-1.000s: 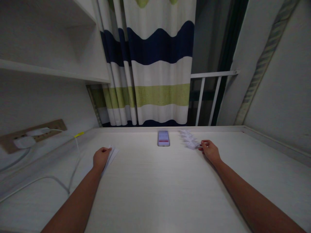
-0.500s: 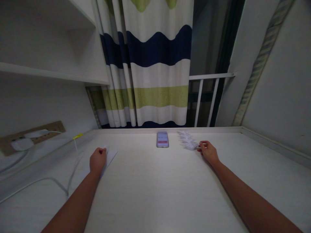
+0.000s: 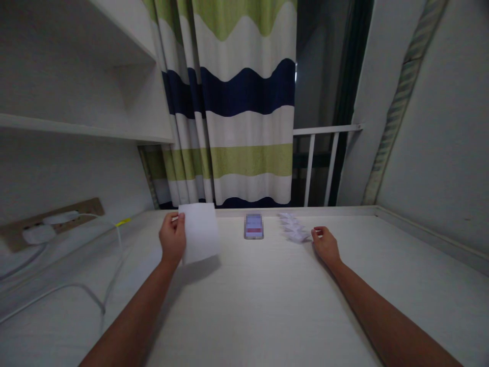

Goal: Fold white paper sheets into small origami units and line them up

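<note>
My left hand point(image 3: 172, 240) pinches the left edge of a white square sheet of paper point(image 3: 199, 232) and holds it up off the white desk point(image 3: 260, 295). My right hand point(image 3: 325, 245) rests on the desk with its fingers curled, just right of a small row of folded white paper pieces point(image 3: 293, 227); whether it touches them I cannot make out. A phone point(image 3: 254, 226) with a lit screen lies flat between the two hands, near the desk's far edge.
A power strip point(image 3: 49, 223) with white plugs sits at the left, and white cables point(image 3: 76, 290) trail over the desk. A shelf point(image 3: 87, 127) juts out above left. A striped curtain point(image 3: 237, 112) and white railing point(image 3: 324, 132) stand behind. A wall closes the right side.
My left hand has lifted the white sheet from the desk and carried it right and up. My right hand has stayed beside the folded pieces.
</note>
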A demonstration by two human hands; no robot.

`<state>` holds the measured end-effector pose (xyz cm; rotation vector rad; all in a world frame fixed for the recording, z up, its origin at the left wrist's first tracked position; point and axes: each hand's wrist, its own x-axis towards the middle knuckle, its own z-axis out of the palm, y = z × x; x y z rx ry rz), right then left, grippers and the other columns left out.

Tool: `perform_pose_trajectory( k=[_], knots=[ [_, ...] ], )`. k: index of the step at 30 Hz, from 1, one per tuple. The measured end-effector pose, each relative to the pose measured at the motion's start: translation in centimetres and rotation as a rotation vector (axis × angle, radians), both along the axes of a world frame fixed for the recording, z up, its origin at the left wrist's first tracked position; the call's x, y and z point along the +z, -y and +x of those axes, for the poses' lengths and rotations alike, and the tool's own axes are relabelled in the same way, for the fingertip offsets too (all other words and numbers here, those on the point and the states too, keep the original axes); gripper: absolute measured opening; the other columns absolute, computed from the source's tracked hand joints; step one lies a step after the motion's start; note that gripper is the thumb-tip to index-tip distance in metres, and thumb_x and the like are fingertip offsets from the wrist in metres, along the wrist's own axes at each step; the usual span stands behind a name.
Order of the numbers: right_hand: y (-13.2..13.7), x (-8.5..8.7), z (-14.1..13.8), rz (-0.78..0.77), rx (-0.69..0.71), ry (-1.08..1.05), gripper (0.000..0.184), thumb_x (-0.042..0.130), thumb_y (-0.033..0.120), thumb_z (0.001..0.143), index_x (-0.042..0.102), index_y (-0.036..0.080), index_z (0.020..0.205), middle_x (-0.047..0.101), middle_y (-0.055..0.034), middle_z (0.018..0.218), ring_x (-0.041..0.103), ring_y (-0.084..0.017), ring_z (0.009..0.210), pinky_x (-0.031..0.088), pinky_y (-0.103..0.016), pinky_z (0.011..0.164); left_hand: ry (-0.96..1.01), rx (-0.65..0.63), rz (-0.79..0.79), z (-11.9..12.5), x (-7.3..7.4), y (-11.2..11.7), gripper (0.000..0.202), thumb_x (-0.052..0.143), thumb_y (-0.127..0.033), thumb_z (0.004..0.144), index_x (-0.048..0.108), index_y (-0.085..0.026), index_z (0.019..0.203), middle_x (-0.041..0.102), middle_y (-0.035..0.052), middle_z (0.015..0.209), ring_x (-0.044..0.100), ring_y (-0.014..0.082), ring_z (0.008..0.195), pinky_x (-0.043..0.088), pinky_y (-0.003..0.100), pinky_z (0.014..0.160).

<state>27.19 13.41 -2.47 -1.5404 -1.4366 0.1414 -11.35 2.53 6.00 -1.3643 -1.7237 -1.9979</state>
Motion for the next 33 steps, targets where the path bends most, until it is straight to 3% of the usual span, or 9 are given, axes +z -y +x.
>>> perform_pose_trajectory(
  k=[3,5,9,11,13,18,24,29,33],
  knots=[
    [0.8,1.2,-0.8,0.163,0.000,0.065,0.029,0.040,0.035,0.073,0.053,0.013,0.088,0.056,-0.0096,0.081,0.052,-0.019,0.074,0.039,-0.033,0.070,0.081,-0.157,-0.017,3.6,0.1,-0.6,0.022,0.044,-0.038,0.074,0.047,-0.017,0.079,0.041,-0.0064,0.046,0.038,0.0080,0.041,0.027,0.018,0.040],
    [1.8,2.3,-2.1,0.162,0.155,0.030,0.029,0.041,0.038,0.073,0.054,0.015,0.086,0.056,-0.0078,0.080,0.050,-0.017,0.070,0.039,-0.031,0.068,0.102,-0.237,-0.041,5.8,0.0,-0.9,0.023,0.043,-0.039,0.075,0.047,-0.017,0.080,0.040,-0.0068,0.045,0.035,0.0076,0.040,0.025,0.018,0.040],
    [4.7,4.8,-6.1,-0.172,0.709,-0.279,0.036,0.045,0.049,0.070,0.057,0.016,0.078,0.060,-0.0072,0.080,0.054,-0.016,0.071,0.042,-0.027,0.059,0.115,-0.345,-0.091,9.3,-0.5,-1.1,0.023,0.042,-0.040,0.076,0.047,-0.018,0.080,0.040,-0.0063,0.046,0.033,0.0078,0.041,0.023,0.019,0.041],
    [6.1,5.7,-7.9,-0.315,0.862,-0.456,0.037,0.050,0.049,0.068,0.058,0.016,0.084,0.061,-0.0079,0.087,0.055,-0.016,0.076,0.043,-0.026,0.060,0.131,-0.395,-0.088,10.5,-0.8,-1.3,0.023,0.043,-0.041,0.075,0.047,-0.019,0.078,0.038,-0.0066,0.045,0.033,0.0081,0.040,0.023,0.020,0.041],
    [7.1,6.2,-9.1,-0.395,0.939,-0.525,0.034,0.061,0.042,0.061,0.059,0.015,0.082,0.062,-0.0050,0.078,0.055,-0.015,0.072,0.043,-0.025,0.060,0.150,-0.421,-0.084,11.3,-1.2,-1.5,0.023,0.044,-0.042,0.075,0.046,-0.019,0.077,0.038,-0.0066,0.045,0.033,0.0081,0.041,0.023,0.020,0.042],
    [7.2,6.4,-9.5,-0.388,0.849,-0.570,0.025,0.067,0.035,0.052,0.054,0.014,0.056,0.054,0.0019,0.053,0.049,-0.008,0.051,0.041,-0.022,0.050,0.199,-0.533,-0.131,12.0,-2.2,-2.3,0.031,0.042,-0.047,0.074,0.048,-0.018,0.083,0.037,-0.0070,0.046,0.032,0.0077,0.041,0.022,0.020,0.042],
    [7.0,5.9,-9.0,-0.331,0.735,-0.614,0.023,0.066,0.031,0.052,0.049,0.015,0.052,0.051,0.0035,0.049,0.047,-0.008,0.047,0.040,-0.022,0.046,0.215,-0.923,-0.344,11.0,-4.0,-2.9,0.034,0.056,-0.048,0.063,0.055,-0.013,0.067,0.048,-0.0027,0.055,0.042,0.0084,0.049,0.030,0.020,0.045],
    [7.5,4.6,-8.9,-0.371,0.809,-0.629,0.028,0.067,0.033,0.050,0.046,0.015,0.049,0.050,0.0041,0.047,0.046,-0.008,0.046,0.041,-0.023,0.048,0.311,-0.972,-0.433,10.2,-5.8,-2.6,0.035,0.062,-0.045,0.057,0.058,-0.011,0.063,0.051,-0.0014,0.053,0.045,0.0087,0.048,0.033,0.020,0.046],
    [7.5,3.8,-8.4,-0.406,0.862,-0.629,0.031,0.069,0.035,0.048,0.045,0.015,0.049,0.048,0.0049,0.046,0.046,-0.008,0.046,0.041,-0.023,0.050,0.427,-1.066,-0.525,10.3,-6.3,-2.2,0.037,0.067,-0.043,0.053,0.061,-0.011,0.071,0.059,0.0029,0.063,0.053,0.0125,0.055,0.042,0.025,0.054]
  ],
)
